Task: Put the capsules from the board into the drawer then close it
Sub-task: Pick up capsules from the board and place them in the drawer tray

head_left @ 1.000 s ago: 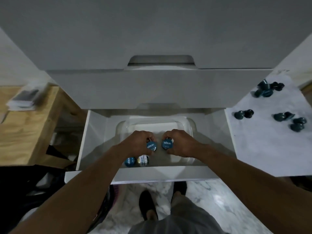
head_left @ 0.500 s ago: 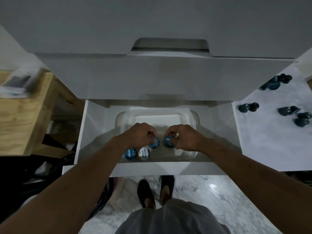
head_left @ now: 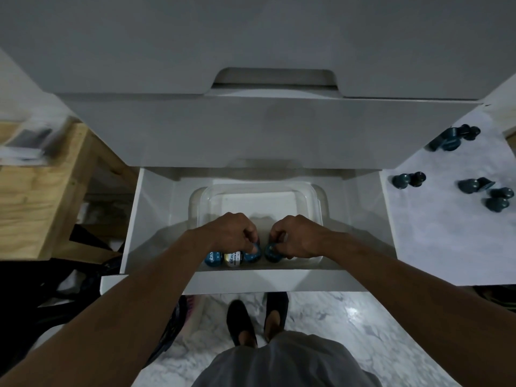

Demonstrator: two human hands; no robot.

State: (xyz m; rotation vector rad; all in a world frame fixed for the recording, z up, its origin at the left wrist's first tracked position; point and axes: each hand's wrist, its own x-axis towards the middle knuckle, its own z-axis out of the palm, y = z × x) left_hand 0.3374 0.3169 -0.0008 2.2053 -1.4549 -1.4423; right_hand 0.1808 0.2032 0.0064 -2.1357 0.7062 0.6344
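The open white drawer [head_left: 156, 219] holds a clear plastic container [head_left: 262, 188], and two capsules are being placed at its 6 o'clock wall. The left hand [head_left: 231, 236] has its fingers [head_left: 249, 235] curled round a blue round capsule [head_left: 252, 255]. The right hand [head_left: 300, 237] pinches a second blue capsule [head_left: 271, 253] just beside it. Whether either is resting on the container floor cannot be told. At 7 o'clock a blue labelled capsule [head_left: 212, 258] and a white-and-gold capsule [head_left: 233, 258] are already laid, touching. Each held capsule is best lowered until the floor is felt, then released gently, so that the row is kept tight and nothing is knocked. Dark teal capsules [head_left: 474, 186] are left on the white marble board [head_left: 435, 233] at 3 o'clock, so the drawer should not be closed yet.
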